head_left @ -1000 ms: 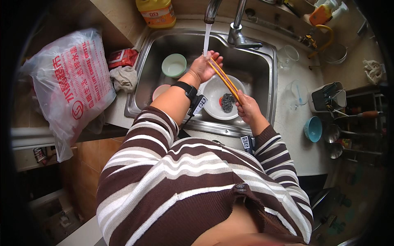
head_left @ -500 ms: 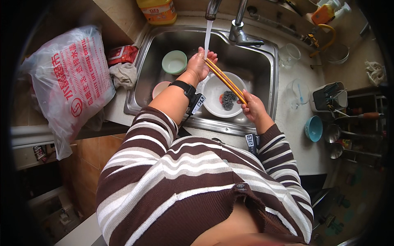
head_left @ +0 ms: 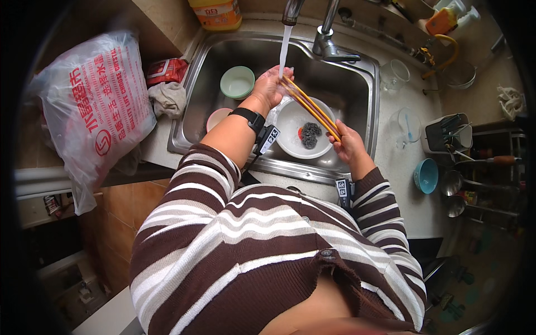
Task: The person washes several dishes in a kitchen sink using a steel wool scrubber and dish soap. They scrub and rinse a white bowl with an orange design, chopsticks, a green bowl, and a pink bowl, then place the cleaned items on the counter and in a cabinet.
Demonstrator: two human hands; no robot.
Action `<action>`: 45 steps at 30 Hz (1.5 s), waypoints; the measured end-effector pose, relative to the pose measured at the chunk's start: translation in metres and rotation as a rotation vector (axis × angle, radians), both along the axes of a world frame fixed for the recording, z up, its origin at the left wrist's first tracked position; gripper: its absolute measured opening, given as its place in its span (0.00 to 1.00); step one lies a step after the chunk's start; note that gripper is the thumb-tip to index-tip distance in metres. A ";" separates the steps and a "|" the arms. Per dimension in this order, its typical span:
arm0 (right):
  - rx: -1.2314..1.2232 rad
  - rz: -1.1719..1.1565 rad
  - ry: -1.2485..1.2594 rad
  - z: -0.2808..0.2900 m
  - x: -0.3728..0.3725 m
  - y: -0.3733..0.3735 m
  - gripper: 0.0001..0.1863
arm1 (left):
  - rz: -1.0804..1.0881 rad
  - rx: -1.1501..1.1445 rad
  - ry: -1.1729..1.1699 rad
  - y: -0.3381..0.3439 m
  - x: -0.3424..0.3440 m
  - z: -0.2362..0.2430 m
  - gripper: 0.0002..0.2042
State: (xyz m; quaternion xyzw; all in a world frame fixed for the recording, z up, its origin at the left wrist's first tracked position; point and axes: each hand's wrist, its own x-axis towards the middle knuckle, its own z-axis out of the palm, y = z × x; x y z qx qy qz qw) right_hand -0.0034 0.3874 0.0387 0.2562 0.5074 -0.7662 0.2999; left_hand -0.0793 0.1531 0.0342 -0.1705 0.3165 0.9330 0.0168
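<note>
A bundle of yellow and brown chopsticks point(head_left: 314, 110) slants across the steel sink point(head_left: 353, 78) between my hands. My right hand point(head_left: 352, 146) grips their lower right ends. At the upper left ends, my left hand point(head_left: 269, 89) has its fingers curled round them, where water point(head_left: 285, 47) from the tap runs onto hand and sticks. Below the chopsticks sits a white bowl point(head_left: 287, 137) holding a grey steel-wool scrubber point(head_left: 310, 137) and something orange-red, partly covered. A green-rimmed bowl point(head_left: 237, 82) lies left of my left hand; a pink-rimmed bowl point(head_left: 216, 118) is partly hidden by my forearm.
The tap point(head_left: 329, 44) rises behind the sink. On the left are a full plastic bag point(head_left: 106, 106), a grey cloth point(head_left: 167, 99) and a red packet point(head_left: 166, 71). Rightward stand clear glasses point(head_left: 395, 75), a turquoise bowl point(head_left: 426, 176) and a utensil holder point(head_left: 446, 134). A yellow jug point(head_left: 216, 15) is at the back.
The chopsticks' lower ends and my right hand have shifted slightly right. My left fingers have curled in more, and the chopsticks are fanned a little wider.
</note>
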 end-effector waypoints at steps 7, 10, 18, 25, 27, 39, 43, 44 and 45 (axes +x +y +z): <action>-0.010 0.038 -0.008 -0.004 0.000 0.000 0.15 | -0.019 0.176 -0.084 -0.003 0.003 0.003 0.07; 0.019 0.051 -0.046 -0.005 -0.001 0.000 0.16 | -0.080 0.096 -0.001 -0.002 0.003 0.004 0.05; 0.059 0.109 -0.057 -0.006 -0.005 -0.001 0.16 | 0.016 0.071 -0.083 -0.001 0.002 0.002 0.06; 0.068 0.047 -0.073 -0.008 -0.006 -0.002 0.15 | -0.029 -0.072 -0.069 -0.003 0.001 -0.001 0.06; 0.061 0.045 -0.065 -0.009 -0.007 -0.002 0.15 | -0.034 0.053 -0.041 -0.004 0.001 -0.002 0.06; 0.038 -0.099 -0.158 -0.015 -0.015 -0.031 0.14 | -0.074 0.110 0.037 0.001 -0.001 -0.003 0.07; -0.120 -0.094 -0.165 -0.011 -0.038 -0.074 0.14 | -0.152 0.091 0.084 0.002 -0.002 0.008 0.08; -0.107 -0.105 -0.176 -0.009 -0.044 -0.085 0.14 | -0.165 0.070 0.097 0.001 -0.003 0.011 0.08; -0.118 -0.111 -0.173 -0.007 -0.050 -0.096 0.15 | -0.178 0.053 0.103 0.000 -0.003 0.015 0.08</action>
